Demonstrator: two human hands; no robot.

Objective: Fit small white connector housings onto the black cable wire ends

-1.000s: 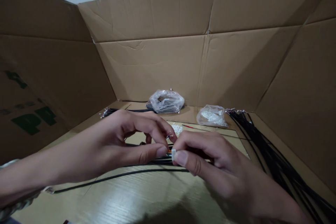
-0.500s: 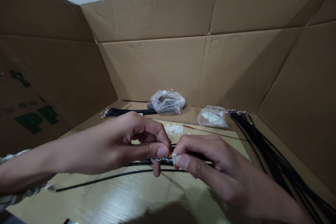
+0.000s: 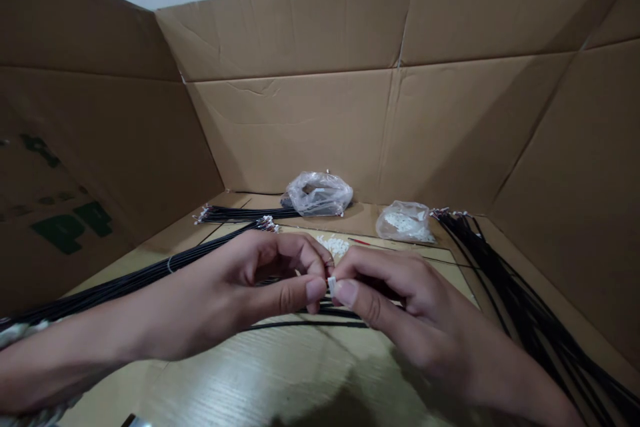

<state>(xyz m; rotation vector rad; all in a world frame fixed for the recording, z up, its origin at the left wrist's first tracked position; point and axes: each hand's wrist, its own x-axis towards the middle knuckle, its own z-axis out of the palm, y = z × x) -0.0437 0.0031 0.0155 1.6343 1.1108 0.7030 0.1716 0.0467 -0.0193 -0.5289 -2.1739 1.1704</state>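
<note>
My left hand (image 3: 250,283) and my right hand (image 3: 395,300) meet at the middle of the view above a pale wooden table (image 3: 280,380). The right thumb and fingers pinch a small white connector (image 3: 331,285). The left thumb and fingers are pinched right against it, on thin wires that are hidden by the fingertips. A black cable (image 3: 310,324) lies on the table just under both hands.
Cardboard walls (image 3: 300,120) enclose the table on three sides. Two clear plastic bags (image 3: 316,193) (image 3: 404,221) sit at the back. Loose white connectors (image 3: 334,244) lie behind the hands. Black cable bundles run along the left (image 3: 125,280), the back left (image 3: 235,214) and the right (image 3: 520,293).
The left fingers have closed tighter against the connector, hiding the coloured wire ends seen earlier. The left forearm has dropped, uncovering the black cable bundle on the left.
</note>
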